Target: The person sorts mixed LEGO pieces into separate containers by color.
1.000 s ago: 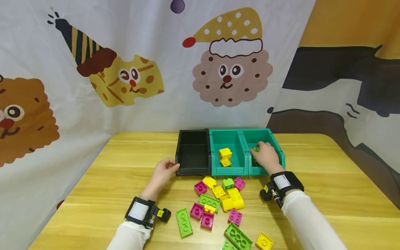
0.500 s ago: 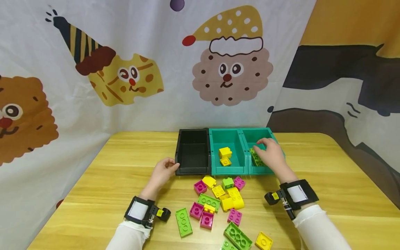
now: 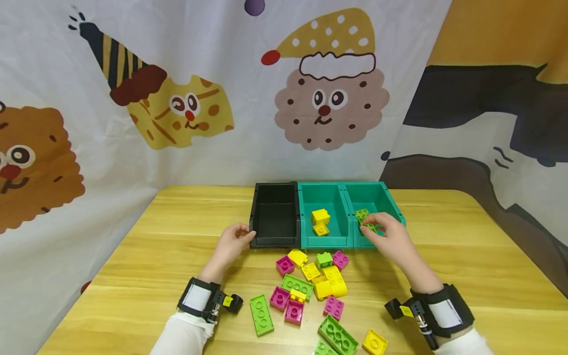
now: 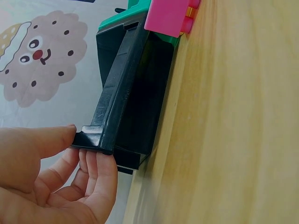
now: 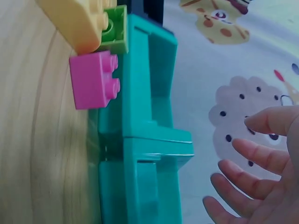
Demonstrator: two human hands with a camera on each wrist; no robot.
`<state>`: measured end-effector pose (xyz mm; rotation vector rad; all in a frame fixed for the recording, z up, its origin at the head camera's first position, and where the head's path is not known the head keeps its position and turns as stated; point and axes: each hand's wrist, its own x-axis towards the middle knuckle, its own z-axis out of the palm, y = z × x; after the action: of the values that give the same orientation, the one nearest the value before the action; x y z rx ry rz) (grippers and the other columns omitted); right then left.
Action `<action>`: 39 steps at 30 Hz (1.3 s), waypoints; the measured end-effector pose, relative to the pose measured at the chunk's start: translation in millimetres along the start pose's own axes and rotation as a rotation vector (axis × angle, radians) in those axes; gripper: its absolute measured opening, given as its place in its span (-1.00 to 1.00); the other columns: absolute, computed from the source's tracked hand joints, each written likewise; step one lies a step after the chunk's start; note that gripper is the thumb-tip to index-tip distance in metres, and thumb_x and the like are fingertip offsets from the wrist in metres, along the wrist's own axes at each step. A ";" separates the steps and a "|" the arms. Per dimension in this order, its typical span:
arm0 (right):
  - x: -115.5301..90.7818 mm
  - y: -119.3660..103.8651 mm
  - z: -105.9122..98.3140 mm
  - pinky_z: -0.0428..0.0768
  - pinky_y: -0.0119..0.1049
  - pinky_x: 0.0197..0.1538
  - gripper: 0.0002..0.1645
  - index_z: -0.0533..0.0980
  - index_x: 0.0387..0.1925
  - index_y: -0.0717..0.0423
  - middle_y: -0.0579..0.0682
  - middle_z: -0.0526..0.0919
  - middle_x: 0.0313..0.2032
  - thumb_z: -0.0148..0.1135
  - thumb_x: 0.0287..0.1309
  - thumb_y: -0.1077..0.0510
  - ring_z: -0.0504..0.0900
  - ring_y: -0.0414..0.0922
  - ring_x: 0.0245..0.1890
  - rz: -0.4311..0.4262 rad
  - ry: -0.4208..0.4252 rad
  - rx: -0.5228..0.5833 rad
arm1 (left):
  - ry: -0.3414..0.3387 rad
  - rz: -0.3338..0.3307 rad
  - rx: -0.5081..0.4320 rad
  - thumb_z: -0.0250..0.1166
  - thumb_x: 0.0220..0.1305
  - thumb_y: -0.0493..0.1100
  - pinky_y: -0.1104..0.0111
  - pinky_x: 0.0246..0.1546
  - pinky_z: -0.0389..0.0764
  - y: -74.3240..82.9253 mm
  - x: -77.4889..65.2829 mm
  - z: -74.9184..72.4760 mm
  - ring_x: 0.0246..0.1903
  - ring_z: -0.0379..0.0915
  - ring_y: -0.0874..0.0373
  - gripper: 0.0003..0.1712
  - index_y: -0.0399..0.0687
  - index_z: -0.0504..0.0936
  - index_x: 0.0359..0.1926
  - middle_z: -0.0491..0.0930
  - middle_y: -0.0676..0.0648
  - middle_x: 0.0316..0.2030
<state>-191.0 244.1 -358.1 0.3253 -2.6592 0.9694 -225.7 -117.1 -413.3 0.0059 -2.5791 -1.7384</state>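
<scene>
My left hand (image 3: 230, 245) pinches the front left corner of the black bin (image 3: 276, 217), thumb on the rim and fingers beneath it in the left wrist view. Over the front of the right teal bin (image 3: 377, 196) hangs my right hand (image 3: 391, 240); the right wrist view shows its fingers (image 5: 254, 184) spread and holding nothing. Green toy building bricks (image 3: 362, 215) lie in that bin, partly hidden behind the right hand. Inside the middle teal bin (image 3: 321, 192) are yellow bricks (image 3: 320, 217). The black bin has nothing in it.
Loose bricks lie in front of the bins: pink (image 3: 334, 307), yellow (image 3: 374, 341) and green (image 3: 262, 315) ones among them. The bins stand side by side on a wooden table (image 3: 177, 227), close to a printed curtain (image 3: 248, 158).
My right hand has let go of a green brick in the right bin and drawn back toward me, over the bin's front. The left hand stays at the black bin.
</scene>
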 end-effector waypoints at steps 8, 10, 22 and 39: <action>-16.9 -12.3 -3.2 0.58 0.02 -0.03 -0.79 0.55 -0.16 0.20 0.03 0.61 -0.19 0.20 0.24 0.14 0.58 0.03 -0.14 -0.047 -0.091 0.033 | 0.003 0.005 -0.012 0.25 0.25 -0.26 0.37 -0.33 0.61 -1.4 0.6 1.2 -0.45 0.36 0.21 -0.83 -0.32 0.49 -0.26 0.44 -0.06 -0.45; -18.5 -14.1 -3.3 0.60 -0.02 -0.06 -0.79 0.55 -0.16 0.18 0.00 0.62 -0.19 0.21 0.23 0.14 0.59 0.01 -0.14 -0.079 -0.122 0.034 | 0.003 0.005 -0.015 0.25 0.25 -0.26 0.36 -0.32 0.61 -2.2 0.4 1.3 -0.46 0.36 0.21 -0.84 -0.32 0.49 -0.27 0.44 -0.06 -0.45; -44.5 -21.1 -20.9 0.60 -0.23 -0.20 -0.36 0.46 0.09 0.18 0.11 0.57 0.00 0.30 0.09 -0.14 0.57 -0.02 -0.16 -0.206 -0.797 -0.007 | 0.008 0.017 -0.013 0.25 0.24 -0.27 0.32 -0.32 0.63 -2.4 0.7 0.8 -0.47 0.37 0.20 -0.84 -0.32 0.49 -0.27 0.45 -0.08 -0.44; -69.5 -22.2 -0.8 0.50 -0.22 -0.28 -0.07 0.32 -0.09 -0.20 -0.03 0.30 -0.23 0.68 -0.61 -0.09 0.37 -0.09 -0.31 0.033 -0.934 -0.166 | 0.007 0.001 -0.030 0.25 0.25 -0.26 0.36 -0.34 0.61 -2.7 1.5 1.9 -0.45 0.36 0.21 -0.83 -0.33 0.49 -0.26 0.45 -0.07 -0.44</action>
<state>-119.3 235.7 -368.4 0.8721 -3.5434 0.6850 -227.3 -116.4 -416.5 0.0100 -2.5468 -1.7737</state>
